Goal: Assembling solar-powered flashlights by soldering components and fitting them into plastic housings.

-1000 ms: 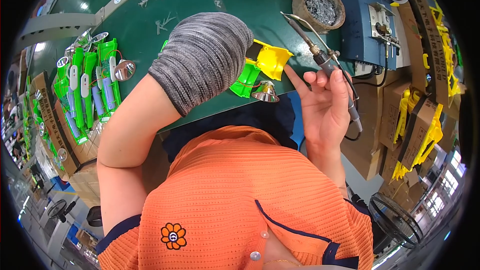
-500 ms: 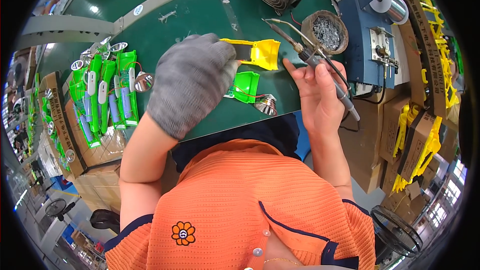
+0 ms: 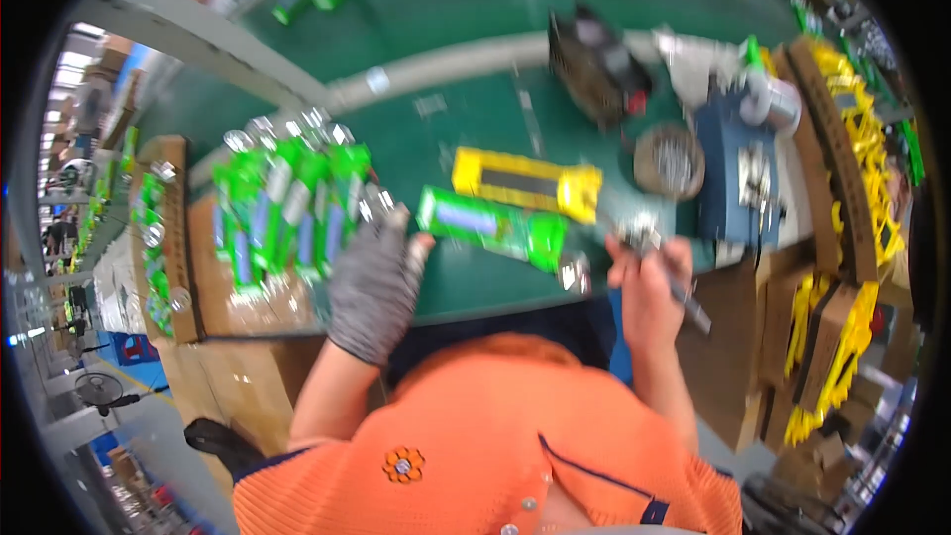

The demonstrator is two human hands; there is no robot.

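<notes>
My left hand (image 3: 374,282), in a grey glove with a bare fingertip showing, is off the workpieces with its fingers stretched forward. It is beside the pile of green casings (image 3: 287,203), near a shiny reflector at the pile's right side. My right hand (image 3: 649,287) grips a soldering iron (image 3: 687,303) by its grey handle; motion blurs its front end. Between the hands lies an open green flashlight casing (image 3: 490,226) with a blue-violet battery cell, and a reflector (image 3: 574,272) sits at its right end. A yellow casing half (image 3: 525,181) with a dark strip lies just beyond.
Behind the right hand stand a round bowl (image 3: 670,160) of metal scraps, a blue soldering machine (image 3: 731,159) with a solder spool (image 3: 773,104), and a black fan (image 3: 597,64). Cardboard boxes (image 3: 827,317) of yellow parts stand at the right. More casings lie across the far bench.
My left hand has let go of the pieces and moved left toward the green pile, uncovering both casings. My right hand still holds the soldering iron. The whole view has shifted and blurred.
</notes>
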